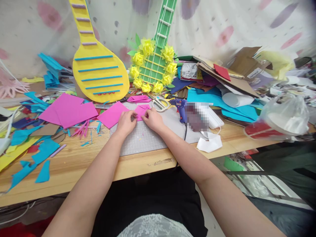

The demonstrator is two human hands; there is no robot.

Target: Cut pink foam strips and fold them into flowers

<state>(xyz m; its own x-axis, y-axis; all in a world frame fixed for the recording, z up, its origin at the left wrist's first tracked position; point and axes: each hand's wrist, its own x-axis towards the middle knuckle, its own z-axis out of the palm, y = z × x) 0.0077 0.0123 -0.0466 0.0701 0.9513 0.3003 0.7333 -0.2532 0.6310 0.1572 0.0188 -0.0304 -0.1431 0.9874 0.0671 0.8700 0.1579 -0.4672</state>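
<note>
A small folded piece of pink paper [139, 111] lies over the grey cutting mat [143, 142], between my two hands. My left hand [126, 123] has its fingers curled together at the paper's left edge. From the other side, my right hand [153, 119] pinches the right edge; its fingertips partly cover the paper. Behind it rests another folded pink piece [139, 98]. A larger pink sheet [113, 114] reaches under or beside my left hand; which one I cannot tell. White-handled scissors [160, 105] lie just beyond my right hand.
A blue glue gun [181, 108] sits right of the scissors. At the back stand a yellow paper guitar shape [100, 72] and a green one [158, 67] ringed with yellow flowers. Blue scraps [46, 149] litter the left; a bagged red-and-white tub [271, 123] stands right.
</note>
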